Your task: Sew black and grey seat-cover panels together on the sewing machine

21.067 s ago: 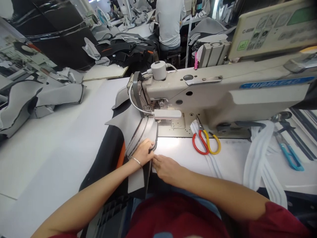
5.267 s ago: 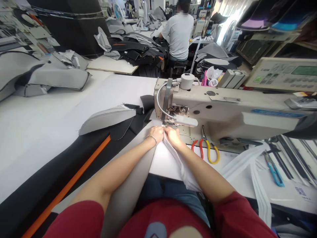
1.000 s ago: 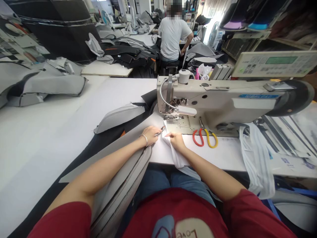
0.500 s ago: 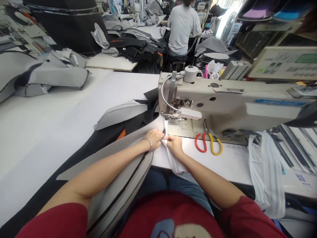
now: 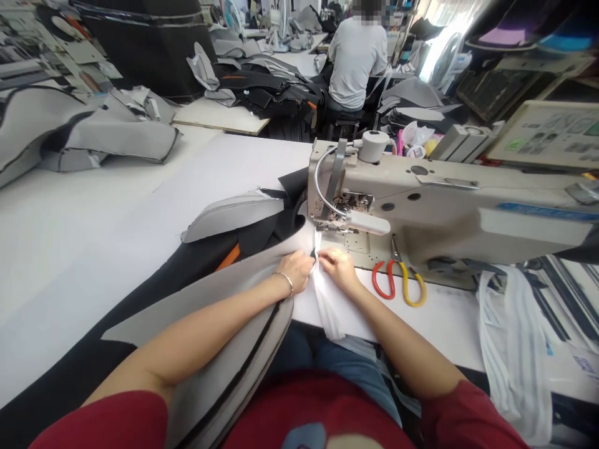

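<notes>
My left hand (image 5: 298,269), with a thin bracelet at the wrist, lies closed on the edge of a long grey padded cover piece (image 5: 201,299) with black piping. Close beside it, my right hand (image 5: 339,264) pinches a white fabric strip (image 5: 330,305) against that edge. Both hands sit just in front of the needle area of a beige industrial sewing machine (image 5: 421,199). The grey piece runs back under my left arm into my lap. A black panel with an orange stripe (image 5: 228,257) lies under it on the white table (image 5: 93,237).
Red and yellow scissors (image 5: 397,282) lie on the machine bed right of my hands. White strips (image 5: 510,337) hang over the table's right edge. Grey covers (image 5: 107,140) are piled at the back left. Another person in a white shirt (image 5: 358,56) sits at a far table.
Both hands have crept a little toward the needle with the grey edge and the white strip. The camera view has shifted slightly left and down.
</notes>
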Available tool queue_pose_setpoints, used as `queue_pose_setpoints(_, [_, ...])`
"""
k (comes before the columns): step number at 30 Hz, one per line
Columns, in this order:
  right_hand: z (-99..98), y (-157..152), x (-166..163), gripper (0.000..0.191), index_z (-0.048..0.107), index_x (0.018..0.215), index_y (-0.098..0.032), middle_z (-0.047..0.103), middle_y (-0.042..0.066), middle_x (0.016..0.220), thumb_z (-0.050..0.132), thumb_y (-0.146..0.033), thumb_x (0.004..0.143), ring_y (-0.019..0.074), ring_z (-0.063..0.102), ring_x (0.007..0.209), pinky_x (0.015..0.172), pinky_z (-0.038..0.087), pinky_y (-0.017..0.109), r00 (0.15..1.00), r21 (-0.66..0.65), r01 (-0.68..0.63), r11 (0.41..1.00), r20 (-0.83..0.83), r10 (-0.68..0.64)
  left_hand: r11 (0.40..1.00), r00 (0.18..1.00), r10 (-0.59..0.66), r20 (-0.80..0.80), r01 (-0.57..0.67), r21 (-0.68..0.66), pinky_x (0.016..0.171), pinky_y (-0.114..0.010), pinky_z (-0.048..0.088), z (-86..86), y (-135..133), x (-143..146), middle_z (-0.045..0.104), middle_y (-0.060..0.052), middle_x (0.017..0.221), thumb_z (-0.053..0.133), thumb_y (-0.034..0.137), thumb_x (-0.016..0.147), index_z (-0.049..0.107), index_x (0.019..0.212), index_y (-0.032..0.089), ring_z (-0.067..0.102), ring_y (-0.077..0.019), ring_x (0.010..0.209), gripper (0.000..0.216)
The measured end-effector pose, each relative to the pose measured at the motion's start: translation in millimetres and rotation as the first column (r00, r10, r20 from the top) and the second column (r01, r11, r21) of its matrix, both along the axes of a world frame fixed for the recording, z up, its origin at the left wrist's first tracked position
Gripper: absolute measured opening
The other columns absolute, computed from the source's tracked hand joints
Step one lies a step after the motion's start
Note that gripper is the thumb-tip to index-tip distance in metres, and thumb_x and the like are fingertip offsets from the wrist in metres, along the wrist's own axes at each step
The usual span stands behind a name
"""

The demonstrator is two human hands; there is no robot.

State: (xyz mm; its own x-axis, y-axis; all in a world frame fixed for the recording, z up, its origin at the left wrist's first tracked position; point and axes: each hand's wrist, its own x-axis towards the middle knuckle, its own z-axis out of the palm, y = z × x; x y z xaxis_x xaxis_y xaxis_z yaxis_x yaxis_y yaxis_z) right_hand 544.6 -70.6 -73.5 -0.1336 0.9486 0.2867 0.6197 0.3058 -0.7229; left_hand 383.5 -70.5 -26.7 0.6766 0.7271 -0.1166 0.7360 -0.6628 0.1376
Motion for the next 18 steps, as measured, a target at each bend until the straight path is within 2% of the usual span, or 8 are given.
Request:
queue_pose_setpoints(2, [-6.3,-2.4,-3.1,0.015,0.061,0.081,-0.018,0.060,0.004,0.076,0.047,-0.017,0.076,0.0140,0.055,0.073,0.070,0.043,0.026,0.997,0.116,-0.033,0.993,0.068,0.025,1.000,1.000,0.000,0.012,0.000,0.014,0.068,-0.033,0.044,-1.8,-1.4,-0.4,0.057,-0.008,0.093,0.044,0.013,0.068,0.054,0.095,0.015,0.043,-0.0218,0.089,0.030])
queue_pose_setpoints(5, [-9.5,-6.1,-7.1,0.022,0.058,0.091,-0.017,0.057,0.006,0.080,0.039,-0.017,0.081,0.0140,0.052,0.073,0.067,0.041,0.025,0.977,0.174,-0.105,0.979,0.202,0.069,0.999,0.999,-0.015,0.032,0.014,0.050,0.069,-0.033,0.044,-5.6,-3.3,-0.4,0.056,-0.008,0.093,0.042,0.012,0.070,0.056,0.092,0.013,0.043,-0.0211,0.086,0.026])
queue_pose_setpoints(10, [-7.5,-8.6,-11.8,0.025,0.055,0.094,-0.014,0.054,0.007,0.084,0.033,-0.012,0.082,0.0149,0.047,0.071,0.064,0.033,0.027,0.889,0.203,-0.201,0.958,0.449,0.092,0.993,0.998,0.006,0.056,-0.012,0.117,0.068,-0.034,0.043,-13.2,-8.8,1.3,0.056,-0.009,0.089,0.039,0.011,0.071,0.057,0.090,0.011,0.043,-0.0206,0.082,0.026])
queue_pose_setpoints(18, [-1.6,-7.4,-13.2,0.026,0.053,0.096,-0.013,0.051,0.006,0.079,0.033,-0.008,0.080,0.0145,0.042,0.068,0.060,0.023,0.028,0.809,0.170,-0.200,0.965,0.584,0.065,0.987,0.992,0.050,0.119,-0.067,0.149,0.071,-0.031,0.043,-18.0,-8.8,5.3,0.055,-0.008,0.094,0.038,0.011,0.072,0.058,0.088,0.012,0.044,-0.0184,0.081,0.026])
